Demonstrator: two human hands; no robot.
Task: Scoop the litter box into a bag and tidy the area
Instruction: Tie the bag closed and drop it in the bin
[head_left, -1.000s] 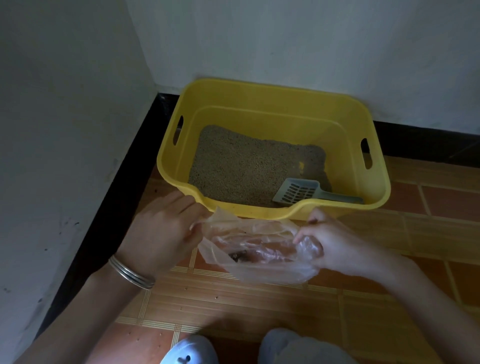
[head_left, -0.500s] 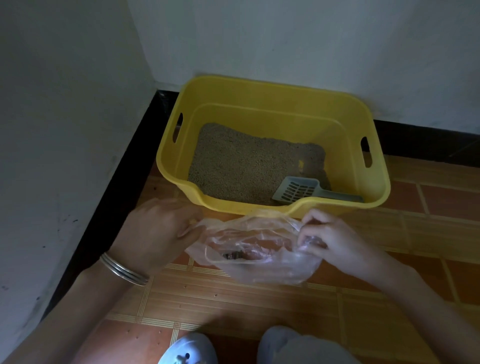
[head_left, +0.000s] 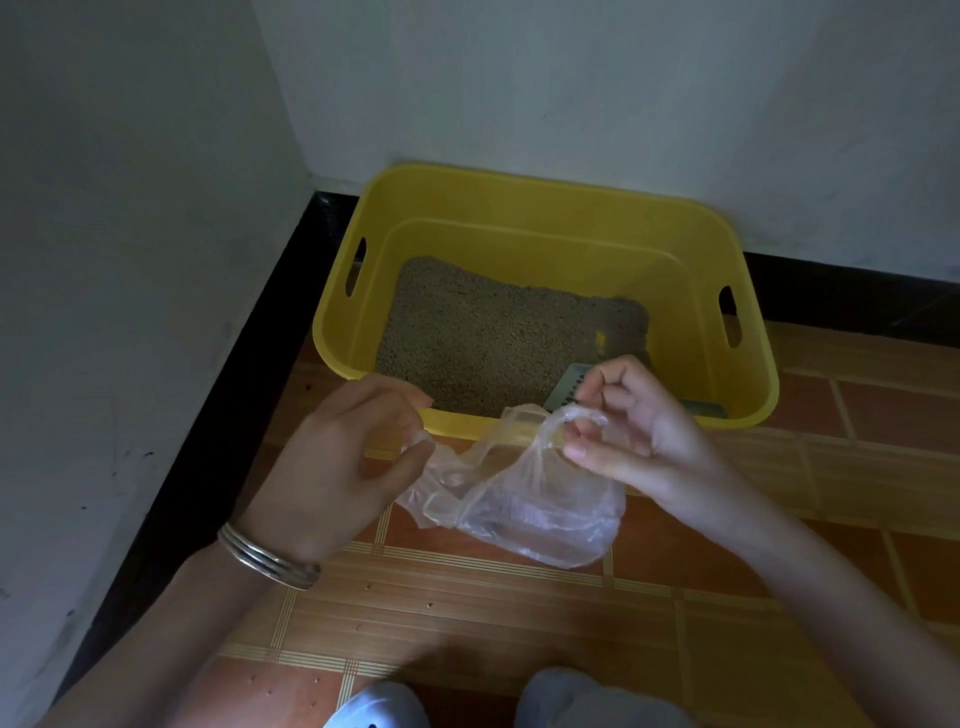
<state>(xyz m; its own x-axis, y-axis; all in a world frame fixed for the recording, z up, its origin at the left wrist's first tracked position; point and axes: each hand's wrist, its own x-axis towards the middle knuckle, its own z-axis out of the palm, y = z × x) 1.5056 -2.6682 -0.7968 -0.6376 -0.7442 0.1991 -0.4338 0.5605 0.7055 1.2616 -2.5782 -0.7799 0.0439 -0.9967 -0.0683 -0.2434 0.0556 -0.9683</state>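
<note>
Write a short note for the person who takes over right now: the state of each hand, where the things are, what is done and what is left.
Left hand: pinches one top end of the bag.
Right hand: fingers curled round the other top end; the bag is stretched between both hands, in front of the box.
Scoop: lies in the box on the litter, near right corner, partly behind the right hand.
Done: scooping, it seems; the bag's contents are hard to see.
Left: probably tie the bag, then tidy the floor, where a few specks show.
</note>
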